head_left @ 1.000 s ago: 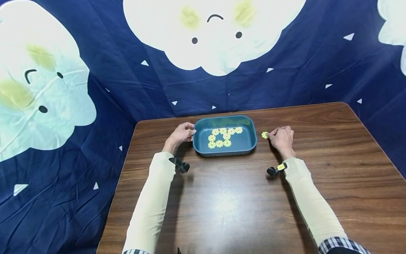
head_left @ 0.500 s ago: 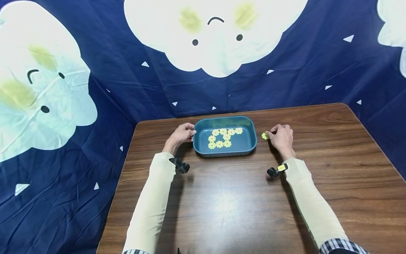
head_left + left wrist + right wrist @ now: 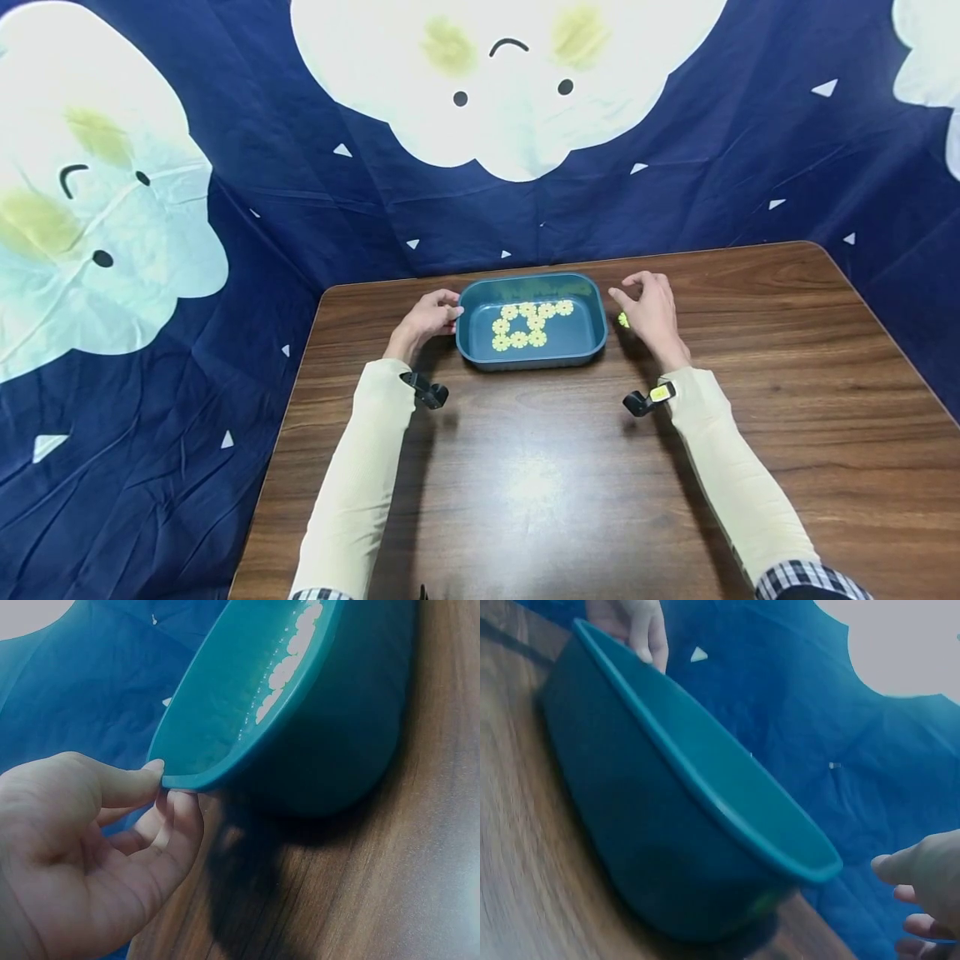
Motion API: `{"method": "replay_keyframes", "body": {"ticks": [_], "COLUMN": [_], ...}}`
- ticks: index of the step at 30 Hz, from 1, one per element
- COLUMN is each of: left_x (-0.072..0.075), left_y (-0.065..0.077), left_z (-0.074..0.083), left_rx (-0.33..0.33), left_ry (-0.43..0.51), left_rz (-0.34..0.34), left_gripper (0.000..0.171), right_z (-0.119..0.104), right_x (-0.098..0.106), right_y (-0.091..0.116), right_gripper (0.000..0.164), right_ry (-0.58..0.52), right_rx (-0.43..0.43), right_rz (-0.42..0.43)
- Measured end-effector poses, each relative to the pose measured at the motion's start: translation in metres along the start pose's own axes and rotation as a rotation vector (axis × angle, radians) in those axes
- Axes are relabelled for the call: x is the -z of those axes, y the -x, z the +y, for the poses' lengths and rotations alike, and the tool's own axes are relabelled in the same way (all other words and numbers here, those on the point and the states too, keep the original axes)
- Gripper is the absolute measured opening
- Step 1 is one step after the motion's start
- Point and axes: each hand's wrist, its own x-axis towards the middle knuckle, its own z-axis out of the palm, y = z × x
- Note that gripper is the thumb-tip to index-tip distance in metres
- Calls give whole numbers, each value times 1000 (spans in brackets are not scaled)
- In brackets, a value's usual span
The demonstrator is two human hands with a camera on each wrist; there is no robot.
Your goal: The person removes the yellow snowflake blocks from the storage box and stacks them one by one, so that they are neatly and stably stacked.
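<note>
A teal rectangular basin (image 3: 532, 355) with rounded corners stands on the table. Several yellow flower-shaped pieces (image 3: 519, 340) lie on its floor, grouped in a ring with a short tail to the right. My left hand (image 3: 431, 317) pinches the left end of the rim; in the left wrist view, the thumb is on top of the basin rim (image 3: 202, 781) with fingers below. Beyond the right end, my right hand (image 3: 651, 312) hovers with thumb and fingers apart, nothing visible between them. One more yellow flower piece (image 3: 623, 320) lies on the table below that hand, partly hidden by it.
The wooden table (image 3: 525, 467) has its back edge close behind the basin. Past it hangs a dark blue cloth (image 3: 487, 217) with white clouds. A black wrist camera (image 3: 426, 390) sits on the left wrist, another camera (image 3: 648, 398) on the right.
My right hand has come off the single flower piece, risen and moved slightly left toward the basin, its fingers spreading. The piece stays on the table. The left hand and basin keep their places.
</note>
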Motion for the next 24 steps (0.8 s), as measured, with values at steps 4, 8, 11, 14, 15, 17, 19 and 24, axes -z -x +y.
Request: {"method": "replay_keyframes", "body": {"ticks": [4,8,11,14,15,17,19,24], "left_x": [0,0,0,0,0,0,0,0], "left_y": [0,0,0,0,0,0,-1,-1], "left_z": [-1,-1,-1,-1,-1,-1,-1,-2], "left_rx": [-3,-6,-9,-11,-12,-13,-13,-8], "left_ry": [11,12,10,17,20,20,23,24], "left_rz": [2,5,7,5,4,2,1,2], "left_gripper": [35,34,34,34,34,34,35,37], "right_z": [-11,-20,-26,-31,-33,-36,-39,-46], "right_x": [-2,-6,-9,-13,-14,-18,-21,-33], "right_y": [0,0,0,2,2,4,5,9], "right_gripper": [34,35,36,38,38,39,40,40], "right_ry": [-51,-83,-88,-87,-88,-85,-77,-63], "right_rx": [41,71,101,134,142,160,175,214], "right_rz": [-2,-24,-44,-67,-76,-96,-116,-166]}}
